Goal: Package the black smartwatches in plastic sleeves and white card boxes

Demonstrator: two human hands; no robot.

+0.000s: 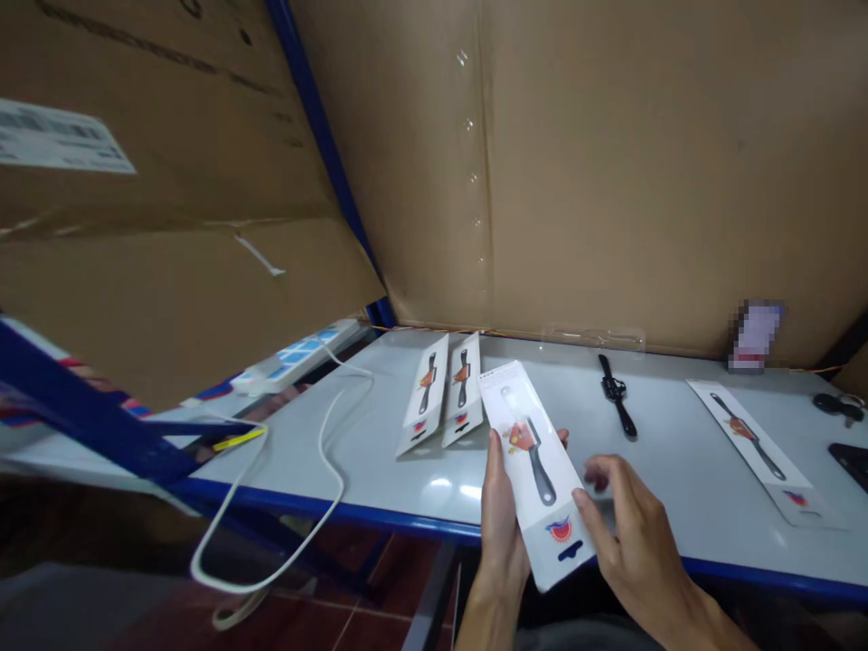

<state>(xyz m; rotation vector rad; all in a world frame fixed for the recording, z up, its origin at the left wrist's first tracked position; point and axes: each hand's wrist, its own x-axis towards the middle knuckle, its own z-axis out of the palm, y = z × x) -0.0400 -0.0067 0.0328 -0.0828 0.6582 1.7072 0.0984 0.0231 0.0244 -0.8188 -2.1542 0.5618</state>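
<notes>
My left hand [503, 511] is closed around a white printed packaging card [519, 452], fingers behind it and thumb along its left edge. The card is tilted above the table's front edge and shows a dark-handled tool, a red and blue logo and a hanging slot. My right hand [634, 524] is at the card's right edge, its thumb against that edge and its index finger bent and apart from the thumb. Beyond the hands lies a black two-handled tool [616, 393], resembling a spokeshave.
Two similar cards [425, 393] [464, 389] lie left, and another card [752, 443] lies right. A clear plastic blister [593, 341] rests against the cardboard wall [644, 181]. A phone [756, 334] stands behind; keys [837, 407] lie far right. A white cable [325, 452] hangs over the table edge.
</notes>
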